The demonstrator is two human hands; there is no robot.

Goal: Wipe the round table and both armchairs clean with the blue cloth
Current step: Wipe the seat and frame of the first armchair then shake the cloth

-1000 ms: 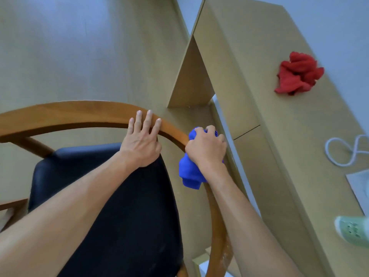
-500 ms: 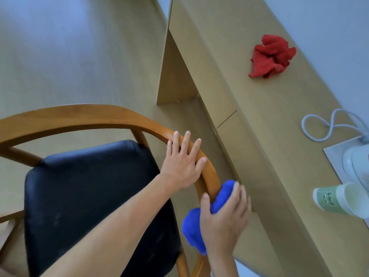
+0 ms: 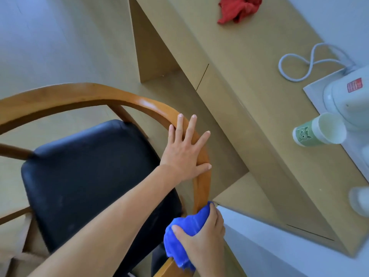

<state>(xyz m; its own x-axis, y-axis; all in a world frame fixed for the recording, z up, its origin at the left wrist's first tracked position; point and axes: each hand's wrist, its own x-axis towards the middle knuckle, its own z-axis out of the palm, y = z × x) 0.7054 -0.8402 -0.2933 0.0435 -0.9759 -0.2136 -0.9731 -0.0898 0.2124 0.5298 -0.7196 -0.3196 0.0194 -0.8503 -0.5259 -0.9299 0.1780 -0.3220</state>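
Observation:
An armchair with a curved wooden rail [image 3: 83, 94] and a black seat cushion [image 3: 93, 176] fills the lower left. My left hand [image 3: 184, 152] lies flat and open on the right side of the rail, fingers spread. Lower down the same rail, my right hand [image 3: 205, 242] grips the bunched blue cloth [image 3: 185, 232] and presses it around the wood near the rail's front end. The round table is out of view.
A light wooden desk [image 3: 239, 62] runs along the right, close to the chair. On it lie a red cloth [image 3: 237, 9], a white cable [image 3: 307, 62], a green paper cup [image 3: 317, 132] on its side and a white kettle [image 3: 351, 96] on a tray.
My right hand has slid the blue cloth down the rail toward its front end. My left hand has followed along the rail to the right, and the view has shifted right.

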